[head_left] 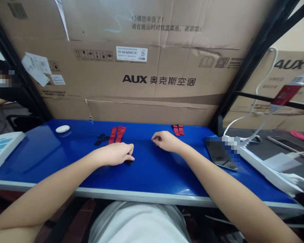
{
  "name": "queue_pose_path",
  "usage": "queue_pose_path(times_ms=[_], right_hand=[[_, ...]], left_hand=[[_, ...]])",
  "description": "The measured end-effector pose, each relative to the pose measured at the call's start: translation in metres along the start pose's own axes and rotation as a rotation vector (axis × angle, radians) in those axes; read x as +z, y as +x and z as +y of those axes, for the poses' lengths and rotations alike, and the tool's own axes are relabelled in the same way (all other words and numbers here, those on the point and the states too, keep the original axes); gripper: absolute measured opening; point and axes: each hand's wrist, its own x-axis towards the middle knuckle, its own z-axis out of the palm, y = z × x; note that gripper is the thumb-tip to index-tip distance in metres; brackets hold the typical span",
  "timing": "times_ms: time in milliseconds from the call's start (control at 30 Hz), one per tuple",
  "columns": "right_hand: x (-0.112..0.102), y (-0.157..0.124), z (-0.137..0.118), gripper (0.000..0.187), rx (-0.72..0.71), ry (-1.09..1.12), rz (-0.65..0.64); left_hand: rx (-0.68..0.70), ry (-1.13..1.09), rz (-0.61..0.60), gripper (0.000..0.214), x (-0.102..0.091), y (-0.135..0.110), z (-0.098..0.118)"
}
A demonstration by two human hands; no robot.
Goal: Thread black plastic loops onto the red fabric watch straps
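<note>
My left hand (116,154) is low over the blue table, its fingers closed at a small black piece (129,162) that shows just under the fingertips. Beside and beyond that hand lie red fabric strips (119,134), partly covered by it. Several small black pieces (101,138) rest to their left. My right hand (163,140) is held above the table with its fingers curled together; whether something sits between them is hidden. Past it, near the back edge, are two short red strips (178,130) with black ends.
A tall cardboard box (157,98) stands along the back of the blue table (152,179). To the right are a phone (220,153) and a white power strip (266,168) with cables. A white oval object (62,129) and a white device (7,145) lie left. Another person (7,87) is at far left.
</note>
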Motion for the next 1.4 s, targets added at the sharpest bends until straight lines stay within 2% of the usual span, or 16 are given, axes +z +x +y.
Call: queue_pose_path(times_ms=[100,233,400,500,567,700,733,800,900,967,1033,1100,1167,1233,1300,1400], right_hand=[[-0.001,0.0,0.002,0.017,-0.003,-0.002,-0.006],[-0.002,0.0,0.0,0.016,-0.008,-0.008,-0.009],[-0.001,0.0,-0.001,0.016,-0.013,-0.019,-0.018],[0.0,0.0,0.002,0.016,-0.016,-0.025,-0.024],[0.001,0.0,0.005,0.016,-0.016,-0.032,-0.023],[-0.002,0.0,0.005,0.015,-0.015,-0.06,-0.03],[-0.003,-0.001,0.005,0.015,-0.007,-0.072,-0.032],[-0.008,-0.001,0.006,0.016,0.032,-0.104,-0.03],[-0.017,0.0,0.018,0.018,0.176,-0.222,0.008],[-0.02,0.001,0.03,0.027,0.314,-0.36,0.066],[-0.019,0.002,0.042,0.039,0.445,-0.461,0.079],[-0.014,0.003,0.046,0.039,0.509,-0.485,0.023],[-0.007,0.003,0.04,0.036,0.474,-0.484,-0.032],[0.001,0.002,0.026,0.038,0.361,-0.471,-0.033],[0.008,0.001,0.007,0.039,0.232,-0.356,-0.022],[0.011,-0.001,-0.012,0.039,0.04,-0.091,0.004]], left_hand=[[0.017,-0.025,0.041,0.022,-0.003,0.002,-0.007],[0.051,-0.08,-0.076,0.031,-0.005,0.003,-0.011],[0.064,-0.09,-0.12,0.024,-0.008,0.005,-0.016],[0.026,-0.102,-0.093,0.029,-0.023,0.002,-0.04],[-0.083,-0.078,-0.066,0.034,-0.035,0.0,-0.065],[-0.248,-0.036,-0.129,0.038,-0.046,-0.001,-0.111],[-0.279,-0.023,-0.119,0.038,-0.046,0.001,-0.118],[-0.341,0.036,-0.014,0.037,-0.044,0.004,-0.125],[-0.388,0.139,0.194,0.028,-0.038,0.01,-0.127],[-0.396,0.174,0.253,0.022,-0.033,0.015,-0.127],[-0.394,0.197,0.301,0.027,-0.028,0.021,-0.127],[-0.406,0.223,0.359,0.039,-0.023,0.026,-0.126],[-0.404,0.253,0.438,0.045,-0.02,0.032,-0.122],[-0.351,0.267,0.529,0.044,-0.016,0.037,-0.11],[-0.224,0.241,0.59,0.039,-0.01,0.04,-0.091],[0.036,0.163,0.59,0.036,0.003,0.044,-0.056]])
